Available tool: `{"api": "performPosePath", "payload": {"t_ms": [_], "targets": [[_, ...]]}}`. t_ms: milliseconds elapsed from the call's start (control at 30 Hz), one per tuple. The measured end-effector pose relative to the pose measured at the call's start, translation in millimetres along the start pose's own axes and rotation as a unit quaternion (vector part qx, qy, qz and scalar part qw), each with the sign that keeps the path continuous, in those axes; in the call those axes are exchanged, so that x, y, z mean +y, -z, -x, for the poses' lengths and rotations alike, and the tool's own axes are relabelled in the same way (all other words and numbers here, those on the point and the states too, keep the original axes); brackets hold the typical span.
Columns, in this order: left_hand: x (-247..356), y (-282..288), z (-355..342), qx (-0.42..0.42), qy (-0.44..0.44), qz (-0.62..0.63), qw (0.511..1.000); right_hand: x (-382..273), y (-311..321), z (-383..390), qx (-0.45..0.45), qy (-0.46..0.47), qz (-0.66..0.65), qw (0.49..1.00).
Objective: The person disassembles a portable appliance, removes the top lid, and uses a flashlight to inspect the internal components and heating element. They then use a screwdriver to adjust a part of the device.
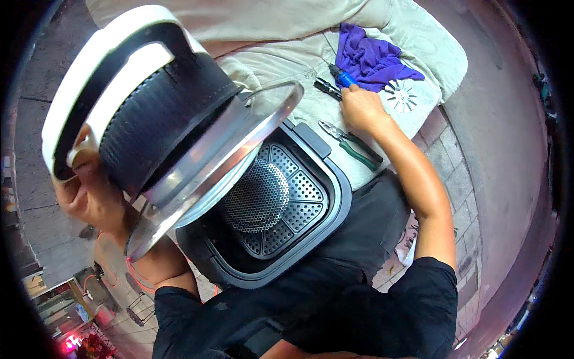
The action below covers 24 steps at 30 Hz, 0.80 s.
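My left hand [92, 191] grips the white-and-black handle of an appliance top [161, 113] with a steel rim, held tilted at the left. Below it, a black square basket [302, 257] on my lap holds a perforated plate [302, 197] and a round metal mesh [257, 191]. My right hand [359, 107] is closed on a blue-handled tool [344, 76] at the cushion's edge of the purple cloth [373, 54]. Beside it lie a black cylindrical tool [326, 88], green-handled pliers [353, 149] and a white fan blade [402, 96].
A pale padded seat [281, 36] spans the top. Grey pavement [496, 161] runs along the right. At the lower left are orange cords [113, 272], a wire stand [140, 308] and some clutter with red lights [75, 341].
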State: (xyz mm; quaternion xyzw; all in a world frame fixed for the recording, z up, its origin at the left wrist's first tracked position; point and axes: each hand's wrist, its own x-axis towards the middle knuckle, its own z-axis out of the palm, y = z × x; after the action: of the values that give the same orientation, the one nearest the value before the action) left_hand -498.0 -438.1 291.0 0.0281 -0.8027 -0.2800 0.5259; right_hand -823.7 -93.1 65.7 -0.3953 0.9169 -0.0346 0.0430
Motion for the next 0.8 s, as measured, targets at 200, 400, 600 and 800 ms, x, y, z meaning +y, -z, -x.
{"api": "performPosePath", "payload": {"t_ms": [200,400,600,800], "targets": [[15.0,-12.1,2.3,0.026,0.033,0.096,0.995,-37.3,-17.8,-27.6,-0.025,-0.066,-0.046,0.996],[7.3,-19.7,-1.4,0.027,0.016,0.065,0.997,12.1,-7.7,-23.1,0.038,-0.037,-0.23,0.972],[9.7,-16.4,8.7,0.073,-0.015,0.056,0.996,-38.9,170.8,52.0,0.014,-0.053,-0.352,0.934],[13.1,-7.4,15.9,0.08,-0.005,0.057,0.995,-39.2,267.5,105.8,0.162,0.145,-0.043,0.975]]}}
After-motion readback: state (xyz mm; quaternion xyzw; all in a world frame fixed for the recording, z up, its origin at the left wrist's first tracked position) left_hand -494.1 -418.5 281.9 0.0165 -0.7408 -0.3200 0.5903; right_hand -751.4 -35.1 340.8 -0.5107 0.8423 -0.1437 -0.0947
